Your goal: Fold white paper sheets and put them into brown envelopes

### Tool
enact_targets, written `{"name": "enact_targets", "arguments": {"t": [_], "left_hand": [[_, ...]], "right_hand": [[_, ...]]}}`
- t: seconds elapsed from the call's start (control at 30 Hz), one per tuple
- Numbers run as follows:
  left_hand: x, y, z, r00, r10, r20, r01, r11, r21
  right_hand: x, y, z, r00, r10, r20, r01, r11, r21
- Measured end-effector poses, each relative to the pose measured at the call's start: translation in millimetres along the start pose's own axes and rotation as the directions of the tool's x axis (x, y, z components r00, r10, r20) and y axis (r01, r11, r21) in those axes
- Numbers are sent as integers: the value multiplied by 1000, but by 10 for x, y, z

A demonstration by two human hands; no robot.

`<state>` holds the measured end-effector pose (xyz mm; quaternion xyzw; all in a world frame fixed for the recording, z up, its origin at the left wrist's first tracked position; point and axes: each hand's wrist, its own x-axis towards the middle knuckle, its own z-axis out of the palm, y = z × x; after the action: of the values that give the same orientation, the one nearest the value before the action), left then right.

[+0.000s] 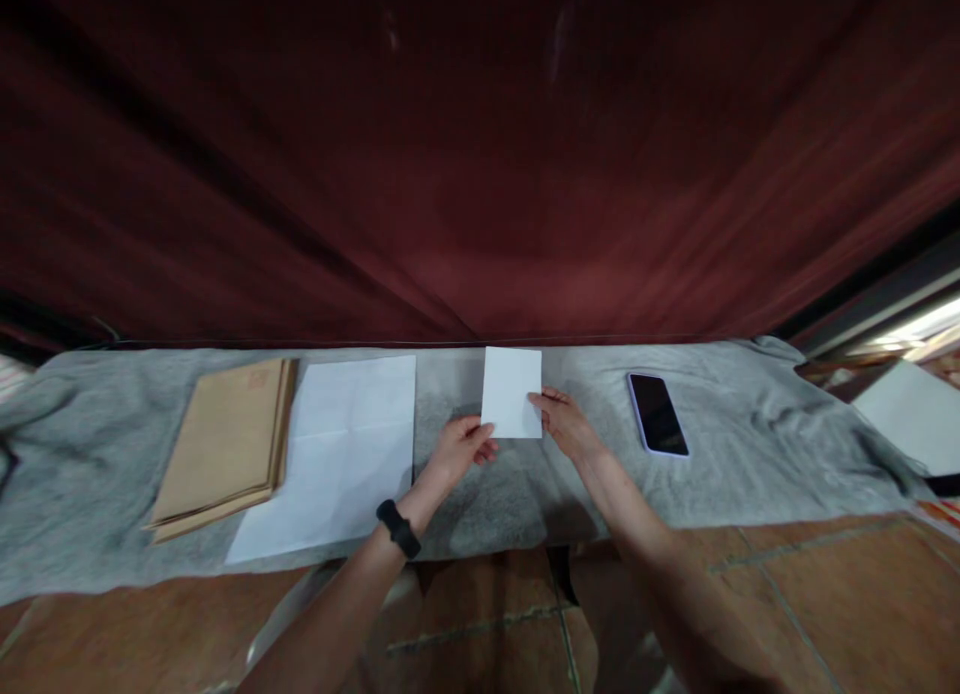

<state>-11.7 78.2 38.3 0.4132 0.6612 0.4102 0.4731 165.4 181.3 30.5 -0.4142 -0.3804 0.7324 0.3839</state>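
Note:
Between my two hands is a small white piece of paper (511, 389), held above the grey cloth; whether it is folded cannot be made out. My left hand (459, 446) pinches its lower left corner, thumb on top and fingers beneath. On the opposite side, my right hand (564, 420) grips the right edge with the thumb over the front. Left of my left hand lies a large white sheet of paper (352, 444) with visible crease lines. A stack of brown envelopes (225, 429) partly overlaps that sheet's left side.
A smartphone (660, 414) in a light purple case lies right of my right hand. Grey cloth (750, 444) covers the long, narrow surface. Behind it hangs a dark red curtain (480, 224). Tiled floor (847, 584) shows in front, and a white object (911, 414) stands at far right.

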Motion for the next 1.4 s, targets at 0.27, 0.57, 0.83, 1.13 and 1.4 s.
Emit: {"name": "enact_targets", "arguments": {"t": [0.27, 0.57, 0.83, 1.13, 1.4], "left_hand": [[-124, 123, -204, 875, 470, -119, -180, 543, 820], [-103, 44, -148, 912, 390, -127, -176, 653, 737], [54, -78, -10, 984, -67, -168, 23, 969, -247], [47, -88, 68, 978, -199, -61, 187, 968, -170], [43, -118, 88, 980, -167, -105, 163, 986, -38]], "right_hand": [[-90, -148, 35, 974, 153, 166, -183, 966, 184], [-107, -174, -164, 985, 170, 26, -170, 985, -4], [-100, -38, -264, 999, 26, -41, -35, 973, -228], [-91, 146, -217, 916, -396, -59, 243, 668, -703], [-605, 769, 246, 790, -358, 498, 532, -3, -846]]}}
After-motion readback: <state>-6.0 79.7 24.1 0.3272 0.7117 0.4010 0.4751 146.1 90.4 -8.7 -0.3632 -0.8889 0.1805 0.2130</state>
